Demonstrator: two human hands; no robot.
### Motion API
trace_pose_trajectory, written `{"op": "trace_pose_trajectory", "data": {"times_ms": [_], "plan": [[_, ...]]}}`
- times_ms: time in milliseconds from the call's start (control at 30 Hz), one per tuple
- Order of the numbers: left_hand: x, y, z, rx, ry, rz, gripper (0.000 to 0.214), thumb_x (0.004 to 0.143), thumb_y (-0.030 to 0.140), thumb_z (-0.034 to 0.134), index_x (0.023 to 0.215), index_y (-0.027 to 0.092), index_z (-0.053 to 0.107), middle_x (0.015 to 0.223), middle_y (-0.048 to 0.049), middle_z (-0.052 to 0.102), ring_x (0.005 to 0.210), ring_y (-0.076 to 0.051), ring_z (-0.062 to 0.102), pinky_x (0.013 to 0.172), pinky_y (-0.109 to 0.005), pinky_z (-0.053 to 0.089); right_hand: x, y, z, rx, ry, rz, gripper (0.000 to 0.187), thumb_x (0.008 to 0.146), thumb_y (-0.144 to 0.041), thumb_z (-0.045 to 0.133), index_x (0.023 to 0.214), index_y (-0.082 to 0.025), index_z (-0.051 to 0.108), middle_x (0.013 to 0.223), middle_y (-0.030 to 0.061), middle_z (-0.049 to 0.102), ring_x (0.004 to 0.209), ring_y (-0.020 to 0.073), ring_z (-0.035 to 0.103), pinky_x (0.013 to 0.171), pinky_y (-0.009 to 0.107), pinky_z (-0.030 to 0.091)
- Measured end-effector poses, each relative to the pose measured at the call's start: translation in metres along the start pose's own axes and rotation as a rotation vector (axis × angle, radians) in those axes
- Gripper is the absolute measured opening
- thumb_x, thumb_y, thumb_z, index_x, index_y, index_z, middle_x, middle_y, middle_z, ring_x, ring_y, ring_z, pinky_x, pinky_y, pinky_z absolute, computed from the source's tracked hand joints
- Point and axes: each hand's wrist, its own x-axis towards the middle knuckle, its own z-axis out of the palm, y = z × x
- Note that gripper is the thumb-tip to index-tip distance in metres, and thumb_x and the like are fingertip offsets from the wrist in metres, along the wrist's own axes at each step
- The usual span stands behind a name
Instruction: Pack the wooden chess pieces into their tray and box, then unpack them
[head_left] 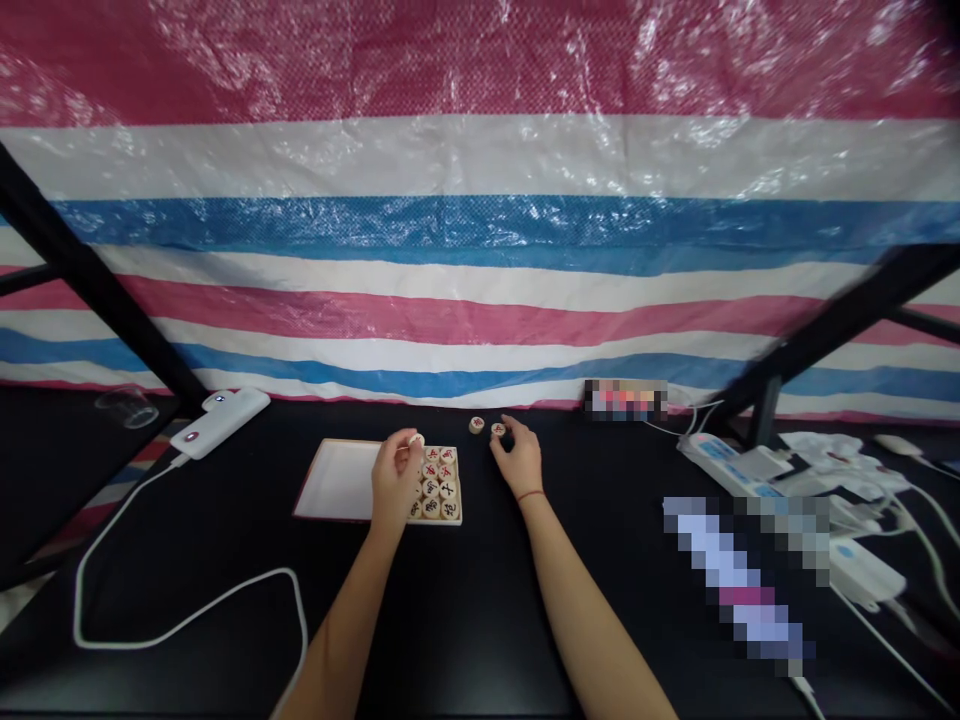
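Note:
My left hand (pixel 395 472) is closed in a pinch on a round Chinese chess piece (pixel 417 440), over the back left of a shallow box (pixel 460 490). Rows of wooden pieces with red and black characters lie in the box, a red one (pixel 431 470) among them; my hand hides its left part. To the right, my right hand (pixel 521 460) has thumb and index finger around another red-marked chess piece (pixel 498 430) at the table. One more loose chess piece (pixel 477 425) lies just left of that one. The box's white-lined lid (pixel 337 480) lies flat on the left.
On the black table (pixel 480 620), a white device (pixel 221 420) trails a white cable (pixel 187 620) at left. A power strip (pixel 720 460) with chargers and tangled cables occupies the right. A clear cup (pixel 127 407) stands far left. Striped plastic sheeting (pixel 450 330) hangs behind.

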Motion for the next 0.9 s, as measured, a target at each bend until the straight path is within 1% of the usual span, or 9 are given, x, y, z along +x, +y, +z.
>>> {"op": "trace_pose_trajectory", "data": {"times_ms": [133, 233, 300, 367, 467, 600, 733, 833, 900], "plan": [[0.001, -0.008, 0.003, 0.020, -0.041, 0.044, 0.029, 0.081, 0.035, 0.064, 0.106, 0.019, 0.065, 0.110, -0.0091, 0.066, 0.093, -0.017, 0.067, 0.085, -0.031, 0.056, 0.002, 0.003, 0.002, -0.087, -0.102, 0.031, 0.016, 0.085, -0.029, 0.056, 0.093, -0.020, 0.066, 0.094, 0.0070, 0.070, 0.092, 0.0246, 0.058, 0.078, 0.036, 0.045], [-0.002, -0.010, 0.005, 0.088, -0.114, 0.109, 0.028, 0.082, 0.030, 0.062, 0.109, 0.020, 0.064, 0.108, -0.0083, 0.064, 0.087, -0.016, 0.068, 0.079, -0.029, 0.057, 0.000, -0.009, -0.004, -0.060, -0.085, 0.012, 0.017, 0.088, -0.031, 0.053, 0.086, -0.020, 0.067, 0.095, 0.0075, 0.071, 0.094, 0.0246, 0.058, 0.081, 0.037, 0.043], [-0.005, -0.008, 0.006, 0.201, -0.173, 0.197, 0.027, 0.083, 0.028, 0.061, 0.110, 0.021, 0.064, 0.103, -0.0064, 0.064, 0.082, -0.016, 0.067, 0.076, -0.030, 0.057, -0.005, -0.022, -0.009, 0.043, -0.030, -0.031, 0.021, 0.089, -0.033, 0.052, 0.087, -0.019, 0.067, 0.095, 0.0082, 0.071, 0.093, 0.0238, 0.059, 0.085, 0.038, 0.044], [-0.008, -0.005, 0.006, 0.339, -0.223, 0.316, 0.026, 0.084, 0.025, 0.061, 0.110, 0.023, 0.064, 0.098, -0.0044, 0.064, 0.080, -0.016, 0.066, 0.077, -0.031, 0.056, -0.014, -0.039, -0.015, 0.201, -0.029, -0.099, 0.023, 0.088, -0.036, 0.054, 0.092, -0.018, 0.067, 0.093, 0.0083, 0.071, 0.091, 0.0222, 0.061, 0.086, 0.037, 0.046], [-0.012, -0.003, 0.007, 0.465, -0.283, 0.482, 0.025, 0.084, 0.017, 0.059, 0.109, 0.024, 0.064, 0.097, -0.0036, 0.066, 0.083, -0.016, 0.065, 0.081, -0.031, 0.054, -0.029, -0.066, -0.019, 0.402, -0.163, -0.138, 0.023, 0.083, -0.037, 0.061, 0.096, -0.019, 0.067, 0.092, 0.0062, 0.070, 0.081, 0.0183, 0.063, 0.076, 0.031, 0.051], [-0.015, -0.005, 0.010, 0.510, -0.291, 0.591, 0.025, 0.084, 0.012, 0.057, 0.107, 0.022, 0.062, 0.097, -0.0046, 0.067, 0.087, -0.017, 0.065, 0.082, -0.030, 0.054, -0.041, -0.085, -0.016, 0.498, -0.227, -0.054, 0.017, 0.083, -0.032, 0.060, 0.089, -0.019, 0.069, 0.081, 0.0030, 0.071, 0.072, 0.0159, 0.064, 0.071, 0.027, 0.053], [-0.015, -0.004, 0.012, 0.527, -0.291, 0.594, 0.019, 0.087, 0.017, 0.055, 0.105, 0.021, 0.061, 0.089, -0.0033, 0.067, 0.080, -0.017, 0.065, 0.079, -0.030, 0.054, -0.035, -0.072, -0.011, 0.581, -0.262, 0.008, 0.024, 0.082, -0.035, 0.061, 0.096, -0.019, 0.072, 0.089, 0.0054, 0.072, 0.073, 0.0163, 0.068, 0.070, 0.027, 0.057], [-0.016, 0.001, 0.010, 0.528, -0.266, 0.592, 0.019, 0.089, 0.021, 0.054, 0.107, 0.022, 0.061, 0.089, -0.0035, 0.067, 0.084, -0.017, 0.065, 0.082, -0.030, 0.053, -0.021, -0.046, -0.009, 0.512, -0.086, 0.050, 0.031, 0.082, -0.040, 0.061, 0.099, -0.017, 0.073, 0.104, 0.0111, 0.068, 0.081, 0.0179, 0.069, 0.073, 0.029, 0.059], [-0.015, 0.004, 0.008, 0.523, -0.241, 0.584, 0.020, 0.090, 0.022, 0.053, 0.109, 0.021, 0.061, 0.092, -0.0044, 0.068, 0.087, -0.018, 0.066, 0.084, -0.031, 0.052, -0.011, -0.026, -0.008, 0.380, 0.039, 0.088, 0.036, 0.082, -0.041, 0.059, 0.102, -0.015, 0.072, 0.105, 0.0134, 0.067, 0.080, 0.0187, 0.068, 0.079, 0.033, 0.058]]}}
